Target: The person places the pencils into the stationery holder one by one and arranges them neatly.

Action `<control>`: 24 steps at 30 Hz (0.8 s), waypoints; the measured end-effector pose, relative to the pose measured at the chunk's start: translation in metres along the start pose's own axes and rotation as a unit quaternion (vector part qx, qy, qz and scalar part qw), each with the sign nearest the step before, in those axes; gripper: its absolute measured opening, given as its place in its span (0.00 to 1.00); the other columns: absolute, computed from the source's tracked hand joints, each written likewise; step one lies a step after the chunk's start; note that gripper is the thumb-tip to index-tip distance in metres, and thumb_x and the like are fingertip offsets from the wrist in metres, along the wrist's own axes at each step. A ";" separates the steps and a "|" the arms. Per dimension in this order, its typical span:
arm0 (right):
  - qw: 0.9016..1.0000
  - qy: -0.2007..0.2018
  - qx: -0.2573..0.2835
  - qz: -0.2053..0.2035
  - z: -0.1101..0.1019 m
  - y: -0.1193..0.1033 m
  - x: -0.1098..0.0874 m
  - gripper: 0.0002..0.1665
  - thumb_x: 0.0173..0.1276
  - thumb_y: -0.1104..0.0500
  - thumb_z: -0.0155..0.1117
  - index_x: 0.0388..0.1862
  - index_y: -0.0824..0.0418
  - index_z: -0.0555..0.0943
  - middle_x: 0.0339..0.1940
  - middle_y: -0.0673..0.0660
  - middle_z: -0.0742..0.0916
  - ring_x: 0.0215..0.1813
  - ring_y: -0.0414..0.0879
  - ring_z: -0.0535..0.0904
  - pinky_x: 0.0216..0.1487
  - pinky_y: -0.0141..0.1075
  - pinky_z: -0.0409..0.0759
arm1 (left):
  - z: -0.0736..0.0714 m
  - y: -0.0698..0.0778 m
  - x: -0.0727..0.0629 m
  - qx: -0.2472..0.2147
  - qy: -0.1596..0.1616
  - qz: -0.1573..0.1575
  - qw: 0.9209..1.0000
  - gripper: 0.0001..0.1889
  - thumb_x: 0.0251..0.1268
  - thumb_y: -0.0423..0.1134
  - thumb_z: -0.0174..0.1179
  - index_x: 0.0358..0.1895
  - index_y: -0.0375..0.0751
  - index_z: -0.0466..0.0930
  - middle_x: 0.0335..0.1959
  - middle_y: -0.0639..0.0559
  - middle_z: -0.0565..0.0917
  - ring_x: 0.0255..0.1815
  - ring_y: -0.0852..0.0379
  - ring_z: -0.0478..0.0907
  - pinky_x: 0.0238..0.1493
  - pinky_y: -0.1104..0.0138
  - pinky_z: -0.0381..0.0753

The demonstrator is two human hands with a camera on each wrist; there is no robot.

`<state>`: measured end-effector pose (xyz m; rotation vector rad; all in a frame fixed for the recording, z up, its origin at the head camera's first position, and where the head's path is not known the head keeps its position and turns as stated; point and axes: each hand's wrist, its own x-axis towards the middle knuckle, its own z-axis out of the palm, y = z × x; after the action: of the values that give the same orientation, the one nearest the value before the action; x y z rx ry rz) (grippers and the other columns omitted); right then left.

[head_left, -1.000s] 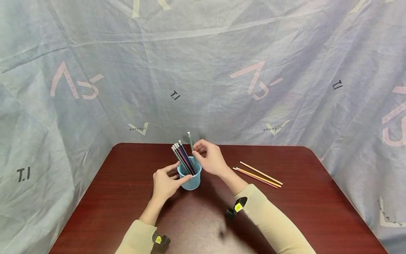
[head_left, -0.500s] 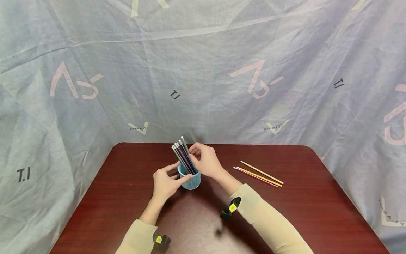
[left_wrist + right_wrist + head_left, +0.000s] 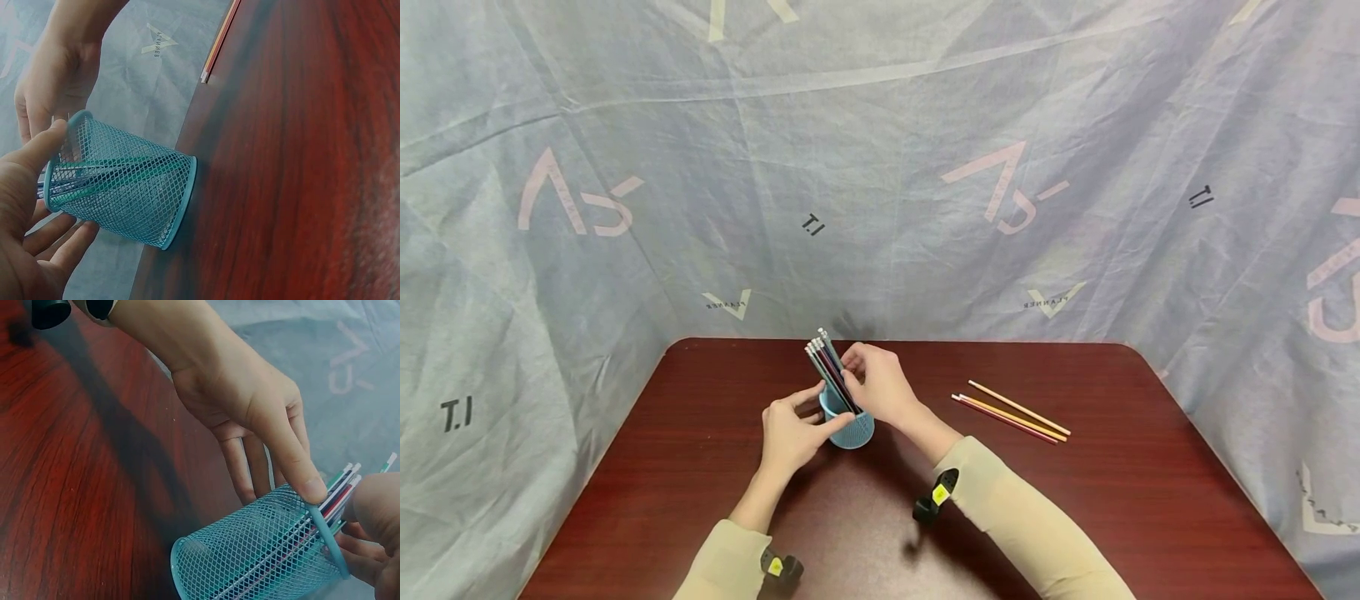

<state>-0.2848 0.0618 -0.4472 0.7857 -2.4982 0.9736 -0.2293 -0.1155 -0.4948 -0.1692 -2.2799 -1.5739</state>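
A light-blue mesh pencil cup stands on the table with several white-tipped pencils leaning left inside it. My left hand holds the cup's rim, thumb on the near side and fingers around the far left; the left wrist view shows the thumb on the cup. At the cup's mouth, my right hand pinches a green pencil whose eraser end sticks up past the fingers. The lower part of that pencil is hidden by the hand and the cup.
To the right, a few loose pencils, yellow and dark red among them, lie on the dark red wooden table. A grey cloth hangs behind the table and along its sides.
My right hand has moved left and slightly down with the green pencil, which has sunk lower and now leans left against the others. My left hand and the cup have stayed put.
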 end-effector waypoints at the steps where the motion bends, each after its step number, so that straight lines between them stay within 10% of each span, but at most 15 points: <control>1: 1.000 -0.001 -0.003 0.000 0.001 0.000 0.000 0.03 0.73 0.65 0.70 0.43 0.62 0.85 0.37 0.56 0.91 0.38 0.46 0.89 0.41 0.37 0.91 | 0.000 0.000 0.000 -0.001 0.000 0.000 1.000 0.36 0.43 0.45 0.89 0.61 0.39 0.89 0.49 0.41 0.93 0.45 0.45 0.94 0.45 0.58 0.94; 24: 0.995 -0.051 -0.087 0.015 0.008 -0.011 0.000 0.04 0.73 0.65 0.69 0.43 0.62 0.83 0.38 0.56 0.89 0.35 0.45 0.88 0.34 0.32 0.88 | -0.001 0.000 0.000 -0.006 -0.009 -0.002 1.000 0.35 0.46 0.42 0.88 0.61 0.38 0.88 0.51 0.40 0.93 0.44 0.44 0.93 0.46 0.55 0.94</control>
<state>-0.2789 0.0501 -0.4474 0.7623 -2.6451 0.7282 -0.2287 -0.1164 -0.4945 -0.1820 -2.2855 -1.5949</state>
